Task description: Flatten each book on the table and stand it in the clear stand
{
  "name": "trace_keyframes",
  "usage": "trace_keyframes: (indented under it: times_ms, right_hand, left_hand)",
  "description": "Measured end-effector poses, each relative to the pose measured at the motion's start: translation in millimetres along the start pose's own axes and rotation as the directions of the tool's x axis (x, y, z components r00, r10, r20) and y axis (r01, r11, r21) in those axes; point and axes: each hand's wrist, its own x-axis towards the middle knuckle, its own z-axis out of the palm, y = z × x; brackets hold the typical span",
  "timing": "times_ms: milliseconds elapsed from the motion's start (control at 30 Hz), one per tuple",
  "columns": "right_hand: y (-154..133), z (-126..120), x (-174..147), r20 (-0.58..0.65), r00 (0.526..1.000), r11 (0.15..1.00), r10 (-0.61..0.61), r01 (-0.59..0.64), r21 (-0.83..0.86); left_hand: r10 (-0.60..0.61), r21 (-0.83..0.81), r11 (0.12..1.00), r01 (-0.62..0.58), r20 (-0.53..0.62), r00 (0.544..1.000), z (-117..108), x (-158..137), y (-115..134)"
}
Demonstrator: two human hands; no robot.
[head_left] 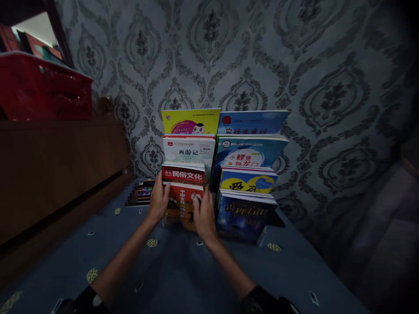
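Note:
An orange-red book (178, 205) with Chinese lettering stands upright at the front of the left row of books. My left hand (159, 199) grips its left edge, thumb on the cover. On the right edge, my right hand (204, 214) is closed round it, its thumb also on the front. Directly behind is a red book (183, 175), which the fingers may also reach; I cannot tell. Farther back rise a white book (186, 150) and a taller yellow book (193, 120).
Beside this row stands another, with a dark blue book (245, 216) in front, then a yellow-and-blue book (248, 181) and taller blue books (255, 150). A dark flat item (145, 192) lies left. A red basket (46, 87) sits on the wooden headboard (62, 174). Patterned wallpaper (209, 56) rises behind.

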Motion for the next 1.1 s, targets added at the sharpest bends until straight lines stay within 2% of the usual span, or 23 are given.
trace_keyframes:
  times_ms: [167,433,767,900,967,1000,1033,1100]
  right_hand:
    - [-4,9,12,-0.019,0.996,0.993,0.085,-0.083,0.089]
    - [-12,7,14,-0.05,0.995,0.992,0.082,-0.077,0.103]
    - [-13,13,13,-0.079,0.993,0.991,0.09,-0.082,0.102]
    - [-11,10,14,-0.06,0.996,0.996,0.065,-0.061,0.064]
    - [-11,8,12,-0.043,0.998,0.998,0.051,-0.049,0.045]
    - [-12,6,11,-0.035,0.998,0.998,0.05,-0.049,0.037]
    - [-12,5,9,-0.025,0.998,0.998,0.053,-0.052,0.034]
    - [-12,3,6,0.004,0.998,0.997,0.068,-0.068,0.037]
  left_hand:
    - [-0.036,-0.096,0.995,0.034,-0.014,0.999,4,8,4]
    - [-0.06,-0.084,0.995,0.056,-0.05,0.997,11,9,-7]
    - [-0.006,-0.091,0.996,0.0,-0.066,0.998,10,11,-2]
    - [0.007,-0.107,0.994,-0.004,0.03,1.0,-2,16,-12]
    - [-0.059,-0.05,0.997,0.064,0.106,0.993,-17,22,-29]
    - [-0.16,0.043,0.987,0.156,0.109,0.981,-27,25,-41]
    - [-0.297,0.176,0.944,0.279,0.087,0.951,-38,28,-55]
    - [-0.44,0.28,0.865,0.417,0.022,0.898,-60,31,-86]
